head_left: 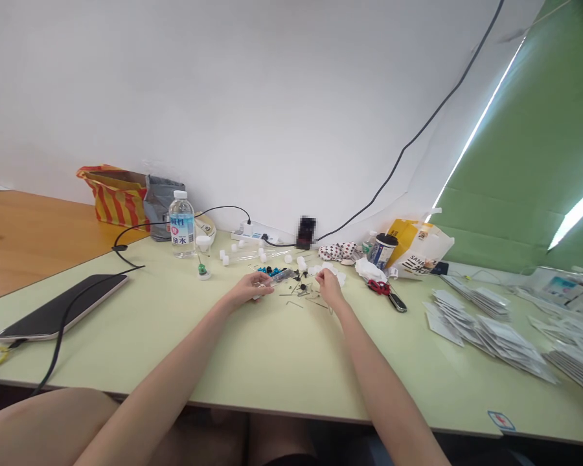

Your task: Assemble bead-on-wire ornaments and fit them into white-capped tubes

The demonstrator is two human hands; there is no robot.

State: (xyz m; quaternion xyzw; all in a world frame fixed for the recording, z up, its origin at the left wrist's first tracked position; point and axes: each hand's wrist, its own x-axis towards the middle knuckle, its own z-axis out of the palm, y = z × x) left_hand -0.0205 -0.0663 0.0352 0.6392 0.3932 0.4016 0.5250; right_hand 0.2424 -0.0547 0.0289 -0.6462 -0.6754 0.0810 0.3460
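My left hand point(249, 289) is closed over something clear and glossy near the middle of the table; its kind is too small to make out. Beside its fingertips lie several blue beads point(274, 271) and a clear bag of dark bits point(284, 275). To the right, my right hand point(329, 289) is bent into a pinch, and whatever sits between its fingers is hidden. Between both hands are scattered small black parts point(302, 287) and thin bent metal rods point(294, 304). Behind the right hand spread translucent white pieces point(341, 277).
Clear tubes with white caps point(265, 254) lie at the back. A water bottle point(181, 224) and a small green item on a white base point(203, 272) stand left, beyond a dark laptop-like device point(63, 305). Red-handled scissors point(379, 287) and stacked white cards point(490, 336) lie right.
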